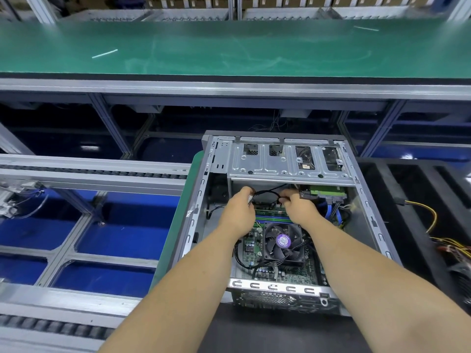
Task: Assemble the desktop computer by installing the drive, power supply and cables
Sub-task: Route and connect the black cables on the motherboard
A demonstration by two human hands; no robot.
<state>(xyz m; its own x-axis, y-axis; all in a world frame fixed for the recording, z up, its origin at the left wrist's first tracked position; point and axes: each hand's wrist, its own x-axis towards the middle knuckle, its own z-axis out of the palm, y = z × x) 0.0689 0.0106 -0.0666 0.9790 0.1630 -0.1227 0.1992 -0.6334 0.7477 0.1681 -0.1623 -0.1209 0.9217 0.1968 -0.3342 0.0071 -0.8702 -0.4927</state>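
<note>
Nearest, the metal rear edge of the open computer case [274, 286] sits at 6 o'clock of the work area, on the black pad. Just beyond, the cooling fan [283, 242] sits on the green circuit board [298, 275], thin black leads trailing off toward 8 o'clock. Past the fan, both hands work under the drive cage. Left hand [238, 215] at 11 o'clock of the fan: fingers curled, pinching one end of a thin black cable [265, 192] with a pale plug at its tip. Right hand [299, 206] at 1 o'clock of the fan: fingers curled round the cable's other run. The cable arcs between the two hands. Judgement: light, limp, springy; plug and pins fragile, so hold by the plug body, not the wire, and press straight. At 2 o'clock of the right hand, the drive [327, 191] sits under the cage with blue cables [331, 211] hanging below it. Farther, the metal drive cage [285, 161] spans the case at 12 o'clock. Outside the case at 3 o'clock, yellow wires [428, 212] lie in a black foam tray [407, 200]. Farthest, a green bench [229, 47].
</note>
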